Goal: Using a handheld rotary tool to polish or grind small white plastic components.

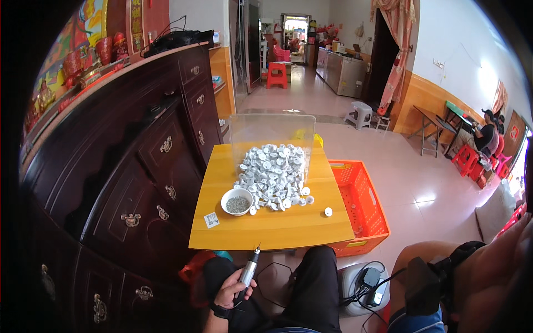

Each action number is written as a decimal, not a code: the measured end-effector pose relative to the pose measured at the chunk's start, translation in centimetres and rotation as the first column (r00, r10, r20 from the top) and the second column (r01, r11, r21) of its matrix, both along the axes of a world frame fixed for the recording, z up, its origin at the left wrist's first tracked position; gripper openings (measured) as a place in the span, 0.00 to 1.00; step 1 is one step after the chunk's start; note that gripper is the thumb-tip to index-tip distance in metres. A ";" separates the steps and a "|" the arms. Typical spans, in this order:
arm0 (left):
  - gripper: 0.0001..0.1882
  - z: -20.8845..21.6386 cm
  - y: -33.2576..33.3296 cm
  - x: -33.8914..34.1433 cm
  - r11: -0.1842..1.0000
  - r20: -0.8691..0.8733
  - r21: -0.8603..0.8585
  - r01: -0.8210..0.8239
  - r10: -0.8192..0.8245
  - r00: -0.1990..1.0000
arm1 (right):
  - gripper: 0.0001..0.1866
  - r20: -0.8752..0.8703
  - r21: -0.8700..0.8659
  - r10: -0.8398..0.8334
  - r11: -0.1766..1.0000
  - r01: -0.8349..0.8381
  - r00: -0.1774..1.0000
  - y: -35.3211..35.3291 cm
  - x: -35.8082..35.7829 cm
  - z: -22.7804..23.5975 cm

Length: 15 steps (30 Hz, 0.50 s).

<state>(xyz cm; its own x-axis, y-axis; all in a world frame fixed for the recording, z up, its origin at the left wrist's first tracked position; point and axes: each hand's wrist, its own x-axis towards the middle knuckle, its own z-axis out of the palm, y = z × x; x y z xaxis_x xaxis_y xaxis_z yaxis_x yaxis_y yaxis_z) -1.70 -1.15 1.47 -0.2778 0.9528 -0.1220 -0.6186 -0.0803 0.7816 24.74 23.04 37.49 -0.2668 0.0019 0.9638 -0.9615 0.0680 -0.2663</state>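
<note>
My left hand is wrapped round a slim silver electric screwdriver over my lap, its black nose and thin bit pointing up toward the table's near edge. A dark watch band is on that wrist. On the yellow-brown table lies a big heap of small round white plastic parts, spilling out from a clear plastic bin. A white bowl of small metal screws stands beside the heap. One white part lies apart at the right. My right arm is raised close at the right edge; its fingers cannot be made out.
An orange crate stands right of the table, near a grey-white stool bearing a black adapter and cables. A dark wooden cabinet flanks the left. A label lies on the table. People sit far right.
</note>
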 end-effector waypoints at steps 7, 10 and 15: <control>0.33 0.8 0.0 0.1 0.999 -0.006 0.036 -0.006 0.006 1.000 | 0.06 0.157 -0.070 0.250 0.968 -0.241 0.955 -3.9 -3.5 0.8; 0.32 1.7 -0.2 0.5 0.999 -0.056 -0.039 -0.014 0.012 0.998 | 0.06 0.256 -0.122 0.478 0.878 -0.462 0.840 -6.0 -4.5 0.7; 0.31 1.4 1.0 0.7 0.999 -0.091 -0.030 0.026 -0.028 0.995 | 0.06 0.309 -0.153 0.703 0.701 -0.696 0.640 -8.4 -6.1 0.8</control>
